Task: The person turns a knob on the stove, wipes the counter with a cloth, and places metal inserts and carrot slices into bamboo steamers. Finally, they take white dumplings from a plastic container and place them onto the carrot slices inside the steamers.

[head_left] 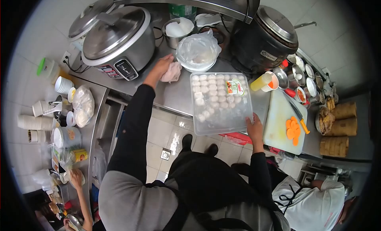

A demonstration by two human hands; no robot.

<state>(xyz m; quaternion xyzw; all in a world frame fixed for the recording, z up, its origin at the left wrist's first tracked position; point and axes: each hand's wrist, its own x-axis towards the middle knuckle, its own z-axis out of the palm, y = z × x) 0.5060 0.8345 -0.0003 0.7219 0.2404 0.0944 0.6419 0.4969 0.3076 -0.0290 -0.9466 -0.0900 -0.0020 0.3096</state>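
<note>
My left hand (163, 66) is closed on a small clear plastic bag (172, 73) with something pale pink inside, at the counter's edge by the rice cooker. My right hand (254, 127) grips the right edge of a clear plastic box (206, 127). Rows of white round balls (212, 88) fill much of the box, and a green and white label (235, 87) is on top. The box juts out past the counter's front edge. Just behind it, a plastic bag (198, 50) covers a stack of white bowls or plates (197, 67).
A large rice cooker (119, 36) stands left, a black soup warmer (262, 44) right. On a cutting board (278, 112) lie carrot slices (293, 129) and an orange-handled knife (299, 115). One person (309, 199) is behind at right; another person's hand (75, 177) shows at left.
</note>
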